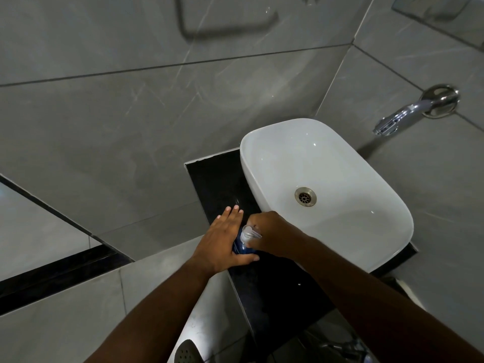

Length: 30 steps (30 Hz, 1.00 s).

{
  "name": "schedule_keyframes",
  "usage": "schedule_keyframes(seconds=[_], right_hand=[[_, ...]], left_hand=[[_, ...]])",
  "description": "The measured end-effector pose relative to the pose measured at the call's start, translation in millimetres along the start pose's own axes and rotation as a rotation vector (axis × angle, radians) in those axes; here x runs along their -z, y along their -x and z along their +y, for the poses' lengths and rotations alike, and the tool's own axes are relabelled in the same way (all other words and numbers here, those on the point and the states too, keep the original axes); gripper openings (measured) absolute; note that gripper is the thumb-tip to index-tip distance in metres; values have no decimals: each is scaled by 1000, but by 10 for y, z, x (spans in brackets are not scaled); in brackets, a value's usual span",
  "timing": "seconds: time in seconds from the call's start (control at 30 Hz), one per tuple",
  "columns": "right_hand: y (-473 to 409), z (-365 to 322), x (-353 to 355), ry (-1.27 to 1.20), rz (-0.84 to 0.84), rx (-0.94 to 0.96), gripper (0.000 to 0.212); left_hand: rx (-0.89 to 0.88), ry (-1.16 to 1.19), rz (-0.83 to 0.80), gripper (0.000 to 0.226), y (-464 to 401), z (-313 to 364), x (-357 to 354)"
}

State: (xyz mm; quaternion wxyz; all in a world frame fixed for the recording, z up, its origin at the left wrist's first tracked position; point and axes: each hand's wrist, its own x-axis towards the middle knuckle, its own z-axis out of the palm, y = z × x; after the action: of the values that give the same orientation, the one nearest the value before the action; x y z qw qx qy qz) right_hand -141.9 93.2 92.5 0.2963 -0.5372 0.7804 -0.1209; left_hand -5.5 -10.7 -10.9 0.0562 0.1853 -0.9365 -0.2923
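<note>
While the bottle [239,247] stands near the left edge of the black counter [214,184], in the lower middle of the frame and just beside the sink [244,163], it has little room to slide. The left hand [222,242] lies flat against its left side, fingers straight and thumb laid across the near side, so it braces the bottle more than it grips it. The right hand [275,231] is curled round the clear pump [248,233] on top.

A hard twist or an off-centre press from the right hand would likely turn the bottle under that flat palm, or tip it left off the counter. If the pump fires or comes loose suddenly, liquid could land on the counter rather than in the sink and leave both hands slippery. The tap [400,117], upper right, is well apart.
</note>
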Motion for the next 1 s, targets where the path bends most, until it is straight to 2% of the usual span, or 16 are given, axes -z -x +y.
schedule_keyframes(seconds=[0.1, 0.2, 0.27, 0.47, 0.6, 0.7, 1.0], right_hand=[[29, 5, -66, -50, 74, -36, 28], [34, 20, -191, -108, 63, -33, 47], [35, 48, -231, -112, 22, -90, 50], [41, 96, -267, -233, 180, -89, 31], [63, 116, -343, -327, 147, -44, 36], [74, 156, -367, -354, 133, -53, 24], [57, 163, -404, -303, 194, -44, 32]], left_hand=[[2, 10, 1, 119, 6, 13, 7], [3, 28, 3, 120, 2, 21, 22], [4, 19, -1, 120, 2, 31, 21], [-2, 11, 0, 120, 6, 25, 28], [2, 33, 5, 120, 14, 32, 33], [0, 28, 2, 121, 8, 39, 31], [-21, 21, 5, 116, -6, 24, 48]])
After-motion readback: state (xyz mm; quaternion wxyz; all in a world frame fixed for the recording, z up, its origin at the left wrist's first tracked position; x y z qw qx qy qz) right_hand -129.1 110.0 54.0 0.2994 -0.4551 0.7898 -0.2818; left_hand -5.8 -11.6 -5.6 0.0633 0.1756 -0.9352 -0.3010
